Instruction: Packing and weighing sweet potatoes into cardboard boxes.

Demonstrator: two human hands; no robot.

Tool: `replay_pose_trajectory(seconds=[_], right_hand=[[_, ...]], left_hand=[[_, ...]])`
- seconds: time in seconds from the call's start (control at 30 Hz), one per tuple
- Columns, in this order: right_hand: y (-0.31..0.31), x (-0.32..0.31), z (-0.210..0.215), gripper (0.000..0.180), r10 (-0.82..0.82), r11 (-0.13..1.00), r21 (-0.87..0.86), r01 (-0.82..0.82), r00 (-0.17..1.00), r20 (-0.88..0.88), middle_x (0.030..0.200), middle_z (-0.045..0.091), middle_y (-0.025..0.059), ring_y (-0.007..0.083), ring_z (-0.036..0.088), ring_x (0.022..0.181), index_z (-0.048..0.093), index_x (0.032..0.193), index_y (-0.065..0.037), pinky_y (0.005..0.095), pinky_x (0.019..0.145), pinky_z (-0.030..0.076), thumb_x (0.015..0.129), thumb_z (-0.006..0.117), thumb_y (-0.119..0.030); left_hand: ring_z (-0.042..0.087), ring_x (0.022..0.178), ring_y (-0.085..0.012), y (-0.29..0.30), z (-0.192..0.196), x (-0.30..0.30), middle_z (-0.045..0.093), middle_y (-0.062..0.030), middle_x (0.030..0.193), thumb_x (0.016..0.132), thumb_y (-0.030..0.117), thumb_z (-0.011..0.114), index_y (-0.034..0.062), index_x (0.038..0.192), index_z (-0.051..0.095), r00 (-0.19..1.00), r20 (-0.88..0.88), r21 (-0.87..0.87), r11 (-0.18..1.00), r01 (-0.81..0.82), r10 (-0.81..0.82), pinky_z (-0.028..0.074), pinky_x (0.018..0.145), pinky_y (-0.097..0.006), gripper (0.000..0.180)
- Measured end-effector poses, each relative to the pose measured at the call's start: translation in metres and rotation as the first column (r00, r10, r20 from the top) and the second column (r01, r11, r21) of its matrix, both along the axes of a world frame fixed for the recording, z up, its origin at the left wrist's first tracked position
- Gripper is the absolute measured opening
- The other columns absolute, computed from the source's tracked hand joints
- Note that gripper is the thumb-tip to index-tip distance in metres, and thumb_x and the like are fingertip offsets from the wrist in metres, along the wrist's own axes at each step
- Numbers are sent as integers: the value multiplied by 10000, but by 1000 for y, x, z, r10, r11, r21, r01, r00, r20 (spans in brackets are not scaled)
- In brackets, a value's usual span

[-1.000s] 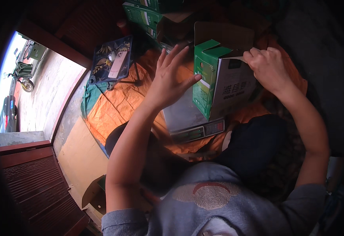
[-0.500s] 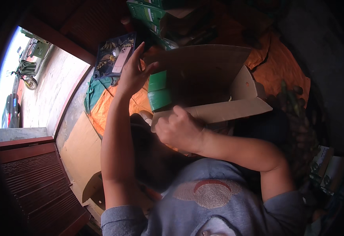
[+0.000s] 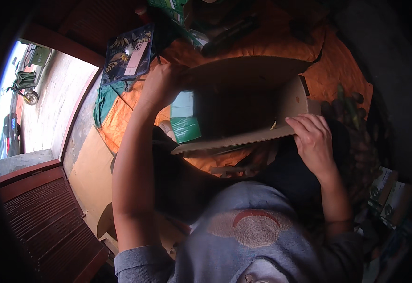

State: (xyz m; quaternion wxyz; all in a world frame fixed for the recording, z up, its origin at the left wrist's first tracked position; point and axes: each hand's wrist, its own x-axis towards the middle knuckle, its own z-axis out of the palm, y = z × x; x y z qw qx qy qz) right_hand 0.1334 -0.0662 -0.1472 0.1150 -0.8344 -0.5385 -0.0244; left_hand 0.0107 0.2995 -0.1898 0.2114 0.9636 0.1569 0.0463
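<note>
An open cardboard box [image 3: 243,141] stands in front of me, its flaps spread and its inside dark. On its left side is a shiny green patch [image 3: 186,130] below a paler one. My left hand [image 3: 163,84] is closed at the far left corner of the box, its fingertips partly hidden. At the right end of the near flap, my right hand [image 3: 313,139] pinches the cardboard edge, thumb and fingers on either side. A small yellowish scrap [image 3: 273,125] shows by the near flap.
Orange sheeting [image 3: 340,75] spreads under and around the box. A pink phone [image 3: 136,58] lies on a dark patterned item [image 3: 116,61] at far left. Flat cardboard [image 3: 85,177] lies to my left beside a brown louvred door [image 3: 45,217]. Smaller boxes [image 3: 389,198] sit at lower right.
My right hand has moved right from the near left corner to the right end of the near flap. My left hand has gone from spread fingers to closed at the far left corner.
</note>
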Motion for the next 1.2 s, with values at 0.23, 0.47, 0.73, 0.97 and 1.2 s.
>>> replay_pose_trajectory(seconds=[0.23,0.47,0.73,0.97,1.2], right_hand=[[-11,16,-11,114,38,993,109,-39,999,9,795,711,67,241,698,791,691,861,-51,372,795,519,773,665,16],[-10,19,-19,81,46,981,186,-52,998,35,790,712,61,231,701,780,656,796,-60,364,779,517,785,638,18],[-13,23,-24,75,41,982,182,-43,999,18,785,713,64,229,699,784,664,806,-60,366,801,507,802,639,10],[-27,27,-4,330,42,978,205,-34,998,-37,994,726,87,267,686,1003,706,1093,-85,424,957,486,790,785,-186],[-198,95,-6,269,-445,708,457,539,842,-304,1141,723,131,205,688,1049,670,1226,-17,311,906,524,987,636,-136]], left_hand=[[701,716,-305,-1,-1,2,705,-170,782,904,194,710,39,1020,752,998,54,65,998,-17,14,538,677,-397,199],[699,809,-342,-7,8,-1,714,-182,860,901,185,693,66,990,765,992,-44,-30,992,-120,119,535,750,-418,166],[696,765,-330,-5,0,-3,707,-147,814,887,176,706,57,958,758,998,15,-24,997,-67,67,539,702,-406,147],[688,709,-316,-5,-2,3,695,-165,785,898,205,697,15,929,741,999,-39,-10,999,-36,35,524,655,-390,197],[503,1368,-244,-7,-5,0,571,-96,1445,939,398,676,152,1418,580,987,158,-323,945,45,7,390,1133,-419,547]])
